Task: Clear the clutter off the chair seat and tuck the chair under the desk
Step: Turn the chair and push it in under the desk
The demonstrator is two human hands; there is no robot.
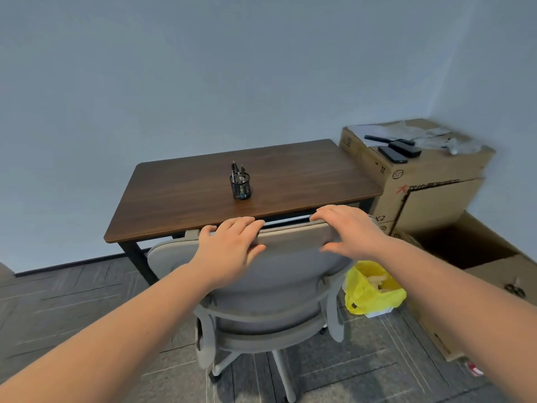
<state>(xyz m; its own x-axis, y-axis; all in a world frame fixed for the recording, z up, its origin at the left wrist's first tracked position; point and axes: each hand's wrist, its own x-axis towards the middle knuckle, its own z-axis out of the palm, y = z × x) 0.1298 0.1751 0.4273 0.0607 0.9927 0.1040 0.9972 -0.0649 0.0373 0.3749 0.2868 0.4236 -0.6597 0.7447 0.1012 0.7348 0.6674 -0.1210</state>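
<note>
A grey office chair (276, 289) stands with its back toward me, its top edge close against the front edge of the brown wooden desk (305, 175). The backrest hides the seat, so I cannot tell what lies on it. My left hand (232, 242) lies over the top left of the backrest, fingers curled over the edge and thumb on the near side. At the top right of the backrest my right hand (348, 228) rests with fingers over the edge. A black mesh pen holder (240, 186) with pens stands mid-desk.
A yellow plastic bag (372, 289) sits on the floor right of the chair. Stacked cardboard boxes (430, 181) stand right of the desk with black devices on top. An open cardboard box (479, 257) lies nearer me on the right. Grey carpet tiles cover the floor.
</note>
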